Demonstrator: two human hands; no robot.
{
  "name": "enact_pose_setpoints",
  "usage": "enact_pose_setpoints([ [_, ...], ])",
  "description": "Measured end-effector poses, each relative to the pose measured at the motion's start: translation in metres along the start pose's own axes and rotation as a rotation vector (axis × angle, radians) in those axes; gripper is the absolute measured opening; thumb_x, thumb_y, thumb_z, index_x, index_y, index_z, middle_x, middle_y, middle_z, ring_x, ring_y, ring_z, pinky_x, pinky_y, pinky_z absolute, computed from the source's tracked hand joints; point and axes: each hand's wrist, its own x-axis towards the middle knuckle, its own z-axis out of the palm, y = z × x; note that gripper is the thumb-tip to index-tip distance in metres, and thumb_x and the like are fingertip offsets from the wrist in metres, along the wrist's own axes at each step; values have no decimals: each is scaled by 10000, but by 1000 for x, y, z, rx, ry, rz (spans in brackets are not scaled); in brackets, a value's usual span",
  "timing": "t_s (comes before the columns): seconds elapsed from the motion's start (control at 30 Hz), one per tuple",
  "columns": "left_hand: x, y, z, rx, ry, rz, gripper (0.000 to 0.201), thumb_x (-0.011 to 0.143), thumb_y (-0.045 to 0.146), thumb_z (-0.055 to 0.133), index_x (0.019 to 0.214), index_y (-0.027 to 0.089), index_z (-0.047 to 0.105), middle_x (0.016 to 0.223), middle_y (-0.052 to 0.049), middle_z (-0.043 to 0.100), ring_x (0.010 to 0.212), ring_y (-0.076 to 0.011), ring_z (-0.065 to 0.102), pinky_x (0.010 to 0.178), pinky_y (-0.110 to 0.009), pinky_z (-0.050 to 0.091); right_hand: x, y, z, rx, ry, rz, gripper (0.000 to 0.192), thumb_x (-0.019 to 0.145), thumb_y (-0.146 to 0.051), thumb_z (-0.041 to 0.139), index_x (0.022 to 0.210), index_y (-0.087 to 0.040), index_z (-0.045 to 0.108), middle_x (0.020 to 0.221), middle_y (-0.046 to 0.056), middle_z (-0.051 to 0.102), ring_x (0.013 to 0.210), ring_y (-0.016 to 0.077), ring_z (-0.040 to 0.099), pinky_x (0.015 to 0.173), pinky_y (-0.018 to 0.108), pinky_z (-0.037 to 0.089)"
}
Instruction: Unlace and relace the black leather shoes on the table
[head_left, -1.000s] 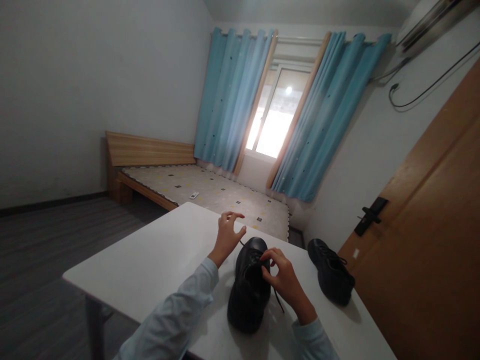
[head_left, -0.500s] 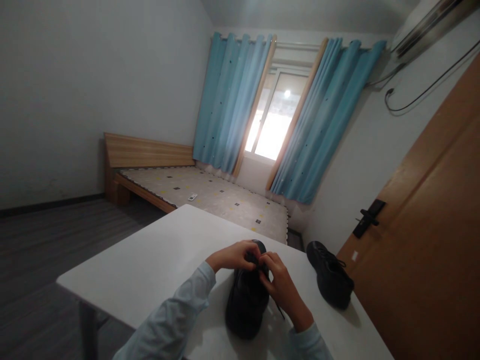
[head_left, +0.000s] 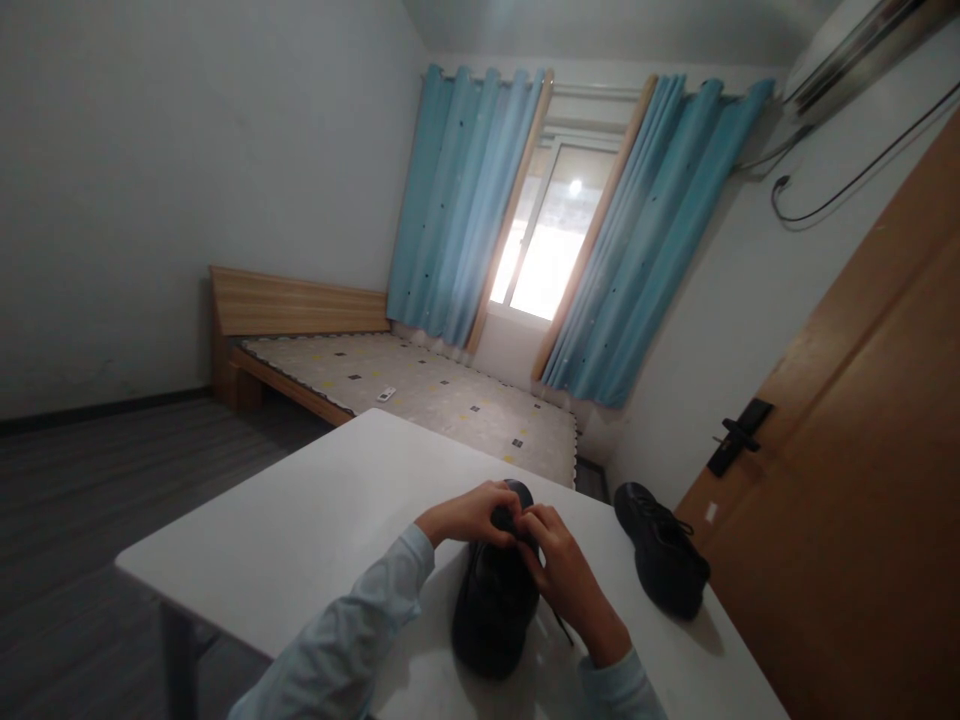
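A black lace-up shoe (head_left: 491, 605) stands on the white table (head_left: 315, 530), toe pointing away from me. My left hand (head_left: 465, 513) and my right hand (head_left: 559, 565) meet over the front of its lacing, fingers pinched on the black shoelace (head_left: 559, 625), one end of which trails down the right side of the shoe. A second black shoe (head_left: 664, 565) rests on the table to the right, apart from both hands. Both arms wear pale blue sleeves.
A wooden door (head_left: 855, 480) with a black handle (head_left: 735, 435) stands close on the right. Beyond the table lie a low wooden bed (head_left: 390, 385), blue curtains (head_left: 465, 200) and a bright window (head_left: 547, 245). Dark floor spreads to the left.
One second ago my left hand was lifted with spread fingers beyond the shoe's toe; it has come down beside my right hand onto the lacing. Since half a second ago little has moved.
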Motion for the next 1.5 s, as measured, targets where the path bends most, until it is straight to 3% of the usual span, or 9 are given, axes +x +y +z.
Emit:
enact_pose_setpoints([
  [0.4, 0, 4, -1, -34, -19, -12, 240, 637, 179, 710, 849, 158, 601, 857, -6, 549, 831, -160, 498, 781, -266, 404, -1, -2, 3, -77, 17, 7, 183, 795, -47, 468, 855, -214, 511, 937, 70, 535, 887, 225, 507, 761, 361, 468],
  [0.67, 0, 7, -3, -43, -55, 9, 192, 666, 173, 692, 834, 169, 598, 852, -2, 554, 877, -165, 496, 810, -273, 401, -3, -1, 2, 19, 62, 65, 167, 759, -41, 507, 800, -201, 480, 907, 52, 521, 862, 196, 509, 774, 333, 460],
  [0.87, 0, 3, 0, -32, -40, 4, 231, 655, 192, 706, 860, 168, 601, 867, -6, 532, 863, -163, 497, 783, -266, 414, -3, -2, 0, -83, 23, 30, 207, 748, -34, 508, 871, -198, 526, 934, 62, 545, 896, 210, 520, 783, 339, 474],
  [1.07, 0, 0, 1, -29, -28, 4, 247, 638, 168, 714, 857, 168, 600, 873, -6, 537, 879, -172, 502, 802, -277, 409, -3, -5, 2, -181, 9, 14, 179, 753, -26, 494, 814, -193, 517, 900, 73, 562, 851, 221, 535, 727, 345, 489],
  [1.27, -1, 5, -2, -63, -51, 2, 218, 664, 181, 706, 853, 167, 597, 883, -8, 559, 873, -166, 505, 802, -274, 406, -4, -3, 1, 18, 79, 62, 175, 741, -20, 503, 766, -193, 506, 886, 54, 548, 849, 196, 531, 756, 329, 467],
  [1.5, -1, 6, -3, -82, -61, -34, 244, 667, 174, 695, 886, 166, 588, 896, -7, 573, 893, -175, 502, 800, -275, 393, -2, 2, -9, 286, 116, 175, 79, 753, -111, 556, 737, -187, 547, 781, 19, 582, 742, 160, 568, 629, 266, 470],
])
